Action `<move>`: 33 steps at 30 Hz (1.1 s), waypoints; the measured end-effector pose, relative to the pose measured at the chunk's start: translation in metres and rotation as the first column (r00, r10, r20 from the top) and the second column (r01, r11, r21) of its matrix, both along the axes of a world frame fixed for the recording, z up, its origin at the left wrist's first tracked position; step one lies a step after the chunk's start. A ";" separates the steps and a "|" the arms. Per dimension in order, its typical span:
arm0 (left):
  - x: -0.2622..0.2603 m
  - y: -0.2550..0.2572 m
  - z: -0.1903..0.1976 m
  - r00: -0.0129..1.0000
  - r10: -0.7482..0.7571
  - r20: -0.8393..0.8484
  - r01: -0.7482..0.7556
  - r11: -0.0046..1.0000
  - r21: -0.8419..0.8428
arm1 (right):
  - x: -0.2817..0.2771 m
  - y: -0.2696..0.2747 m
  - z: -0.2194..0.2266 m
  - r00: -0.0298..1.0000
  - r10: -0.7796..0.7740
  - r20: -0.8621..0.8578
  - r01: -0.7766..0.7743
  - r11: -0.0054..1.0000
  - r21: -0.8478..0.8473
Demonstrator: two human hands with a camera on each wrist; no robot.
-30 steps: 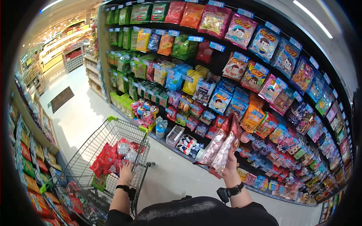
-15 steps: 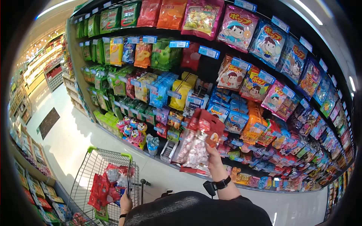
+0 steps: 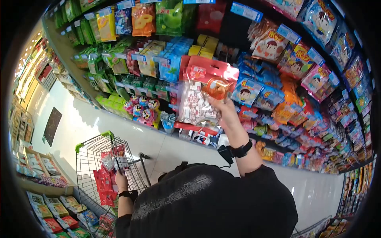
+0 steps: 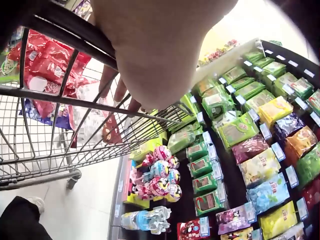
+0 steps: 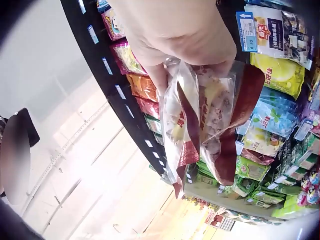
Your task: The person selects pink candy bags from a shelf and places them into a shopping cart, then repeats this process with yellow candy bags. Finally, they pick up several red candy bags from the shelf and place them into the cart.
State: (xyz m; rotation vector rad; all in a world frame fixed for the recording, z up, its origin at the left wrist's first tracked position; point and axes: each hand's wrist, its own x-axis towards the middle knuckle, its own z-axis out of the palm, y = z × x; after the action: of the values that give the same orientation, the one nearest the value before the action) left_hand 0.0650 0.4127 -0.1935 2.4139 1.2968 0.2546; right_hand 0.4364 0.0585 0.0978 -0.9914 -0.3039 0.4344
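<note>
My right hand (image 3: 229, 116) pinches two red-and-clear candy bags (image 3: 197, 104) by their side, held upright before the shelves. In the right wrist view the fingers of that hand (image 5: 182, 32) lie on the clear plastic of the bags (image 5: 216, 107). Low on the left, my left hand (image 3: 122, 181) grips the near side rim of the wire shopping cart (image 3: 88, 168). The left wrist view shows that hand (image 4: 152, 50) over the dark rim, with fingertips below it. Red packages (image 3: 104, 181) lie inside the cart, with a silvery clear one among them.
Shelves of bagged sweets rise in front and run to the right, with blue-white price tags (image 3: 246, 12). Round colourful toys or sweets (image 3: 142, 109) stand low by the floor. Pale floor (image 3: 162, 150) runs between cart and shelf; another display (image 3: 49, 214) stands at the lower left.
The bags were lifted and turned until their printed fronts faced the camera. My left hand moved from over the packages in the cart to its rim. The view has shifted closer to the shelves.
</note>
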 end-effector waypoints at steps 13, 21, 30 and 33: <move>0.020 0.177 -0.041 1.000 0.008 0.022 -0.006 0.996 -0.090 | -0.039 0.010 0.026 0.930 -0.341 0.139 0.349 0.937 -0.034; 0.043 0.218 -0.012 0.998 0.029 -0.059 -0.035 0.993 -0.109 | -0.081 0.003 0.027 0.849 -0.504 0.157 0.516 0.855 -0.047; 0.042 0.237 -0.008 0.994 0.110 -0.022 -0.112 0.987 -0.119 | -0.102 0.011 0.027 0.848 -0.529 0.041 0.528 0.849 0.017; 0.042 0.252 -0.021 0.981 0.190 0.023 -0.180 0.956 -0.232 | -0.103 0.012 0.017 0.822 -0.569 -0.024 0.570 0.822 0.025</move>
State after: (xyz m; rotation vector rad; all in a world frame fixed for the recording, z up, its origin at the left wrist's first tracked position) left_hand 0.1071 0.6647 -0.2148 2.0864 1.4487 0.1972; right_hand 0.3336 0.0701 0.1145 -0.9945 0.0128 -0.1136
